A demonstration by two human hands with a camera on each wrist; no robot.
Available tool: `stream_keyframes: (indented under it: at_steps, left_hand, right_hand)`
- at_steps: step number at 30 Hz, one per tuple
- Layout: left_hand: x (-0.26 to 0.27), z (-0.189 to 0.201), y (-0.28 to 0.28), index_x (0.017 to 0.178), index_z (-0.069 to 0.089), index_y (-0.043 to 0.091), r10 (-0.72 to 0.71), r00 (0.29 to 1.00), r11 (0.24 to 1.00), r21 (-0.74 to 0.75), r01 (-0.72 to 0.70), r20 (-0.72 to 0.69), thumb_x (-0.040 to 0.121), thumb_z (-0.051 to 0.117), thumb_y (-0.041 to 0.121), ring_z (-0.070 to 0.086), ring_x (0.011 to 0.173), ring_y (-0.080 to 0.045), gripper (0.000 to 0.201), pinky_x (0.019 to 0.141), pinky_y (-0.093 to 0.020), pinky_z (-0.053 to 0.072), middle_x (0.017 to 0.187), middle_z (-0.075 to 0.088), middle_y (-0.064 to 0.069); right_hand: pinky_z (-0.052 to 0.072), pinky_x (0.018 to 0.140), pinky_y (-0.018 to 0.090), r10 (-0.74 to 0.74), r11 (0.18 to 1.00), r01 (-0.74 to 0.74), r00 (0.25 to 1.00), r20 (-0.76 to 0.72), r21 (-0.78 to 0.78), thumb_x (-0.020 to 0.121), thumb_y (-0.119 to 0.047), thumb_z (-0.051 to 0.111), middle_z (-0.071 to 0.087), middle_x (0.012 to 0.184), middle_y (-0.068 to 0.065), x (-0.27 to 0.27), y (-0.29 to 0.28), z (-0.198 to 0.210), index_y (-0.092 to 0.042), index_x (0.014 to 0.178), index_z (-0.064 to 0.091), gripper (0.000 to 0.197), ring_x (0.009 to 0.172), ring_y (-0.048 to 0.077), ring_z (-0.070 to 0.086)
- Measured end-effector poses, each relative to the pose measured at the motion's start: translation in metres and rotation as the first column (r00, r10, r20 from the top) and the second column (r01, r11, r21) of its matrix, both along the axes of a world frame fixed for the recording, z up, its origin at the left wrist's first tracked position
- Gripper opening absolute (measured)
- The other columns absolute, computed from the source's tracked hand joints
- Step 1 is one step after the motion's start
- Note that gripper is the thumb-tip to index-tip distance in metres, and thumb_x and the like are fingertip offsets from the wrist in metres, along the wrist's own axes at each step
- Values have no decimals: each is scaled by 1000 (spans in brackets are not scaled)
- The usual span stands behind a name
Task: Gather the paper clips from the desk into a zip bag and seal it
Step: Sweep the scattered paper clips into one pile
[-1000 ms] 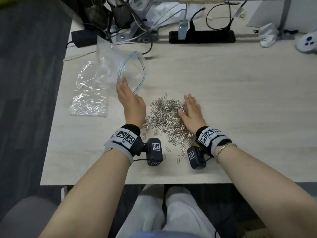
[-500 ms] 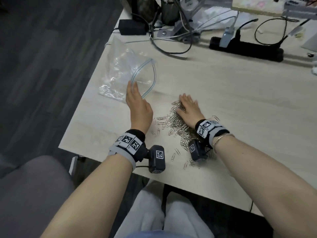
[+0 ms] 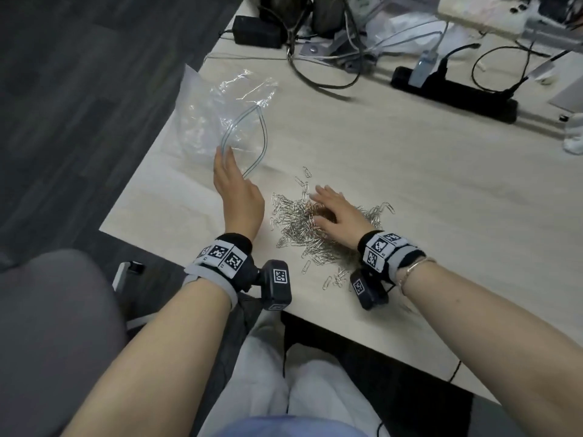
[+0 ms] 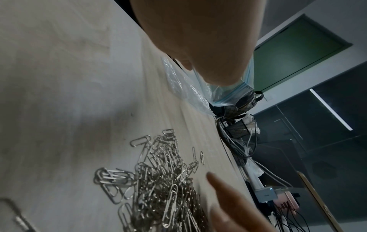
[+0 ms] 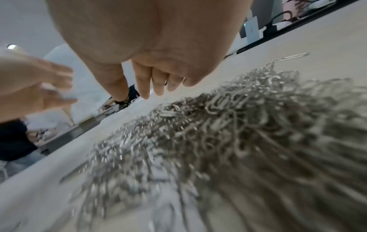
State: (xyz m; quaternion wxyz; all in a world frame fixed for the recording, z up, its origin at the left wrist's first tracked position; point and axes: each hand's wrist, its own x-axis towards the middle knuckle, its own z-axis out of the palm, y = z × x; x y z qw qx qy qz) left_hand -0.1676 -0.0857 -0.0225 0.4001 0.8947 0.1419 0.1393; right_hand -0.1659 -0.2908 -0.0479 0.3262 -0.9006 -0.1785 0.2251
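Head view, left hand: the left hand is stretched toward the near end of the zip bag's mouth, fingers straight and together, fingertips at the bag's blue rim; whether they pinch the plastic cannot be told from here
Head view, zip bag: the clear zip bag lies at the desk's left edge with its blue-edged mouth gaping toward the clips, partly overhanging the edge
Head view, right hand: the right hand lies palm down on the pile, fingers spread and nearly straight, holding nothing that shows
Head view, paper clips: silver paper clips are heaped on the pale wooden desk between the two wrists, with strays near the front edge and a few beyond the fingertips
Head view, background: a black power strip and tangled cables sit along the far side
Left wrist view, left hand: the left hand fills the top, and the zip bag hangs from under it, its blue strip just below the palm; the fingers are hidden, so the hold itself cannot be told
Left wrist view, clips: paper clips lie piled on the desk below, with the right hand's fingers reaching in beside them
Right wrist view, right hand: the right hand hovers over the pile with fingers pointing down, loosely extended and gripping nothing
Right wrist view, clips: the paper clips spread blurred beneath the palm
Right wrist view, left hand: the left hand shows at the left edge against the pale plastic, too blurred to judge its hold
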Motion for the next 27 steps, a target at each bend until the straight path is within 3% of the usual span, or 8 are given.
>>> stream_keyframes:
  at_steps: [4,8,9,13,20,24,27]
  left_hand:
    - [-10,1,11,146,14,6,12,1000,1000,-28,-12,-21,84,31,-11,9,143,-26,67,116,-27,10,154,9,-14]
    - [-16,-3,28,146,14,4,17,1000,1000,-7,-17,-9,84,31,-12,12,143,-25,67,105,-1,0,153,12,-15]
    - [-18,-3,33,146,14,4,22,1000,1000,-4,-22,-9,84,31,-12,12,142,-25,67,103,0,0,152,13,-15]
    - [-27,-5,47,146,14,6,51,998,999,-12,-51,-25,85,31,-11,13,142,-24,66,111,-18,9,152,13,-13]
    - [-45,-9,45,146,16,5,60,998,998,22,-60,-23,84,33,-11,14,142,-26,66,112,-22,11,152,14,-15]
    - [-55,-10,39,146,15,6,48,998,999,21,-48,-32,84,34,-11,14,142,-27,66,114,-28,12,152,14,-15]
    - [-64,-10,34,146,15,6,24,999,999,28,-23,-42,85,34,-11,13,142,-26,66,113,-25,11,152,13,-15]
  right_hand:
    - [-4,116,32,-76,997,76,997,12,-11,97,-29,44,7,158,8,28,17,6,-15,147,21,57,146,20,0]
    - [-6,116,35,-69,988,67,998,-14,-141,98,-32,38,0,158,11,56,37,-2,-11,148,12,60,146,23,-4]
    - [-6,116,35,-60,985,54,998,-30,-161,98,-33,37,-1,158,11,60,42,-4,-11,149,10,61,146,23,-4]
    - [-5,116,37,66,977,-77,996,-61,-200,99,-35,36,-3,157,12,54,64,-10,-10,149,8,62,146,23,-5]
    - [0,117,40,381,896,-371,924,-7,-245,97,-33,38,4,158,11,10,87,-12,-13,147,18,58,146,24,2]
    - [-1,117,39,453,860,-442,891,-17,-254,98,-32,38,6,158,9,-15,70,-8,-12,147,18,57,146,23,3]
    - [-1,117,37,456,858,-450,889,-36,-246,98,-33,38,9,158,8,-32,48,-7,-12,147,21,56,146,20,4]
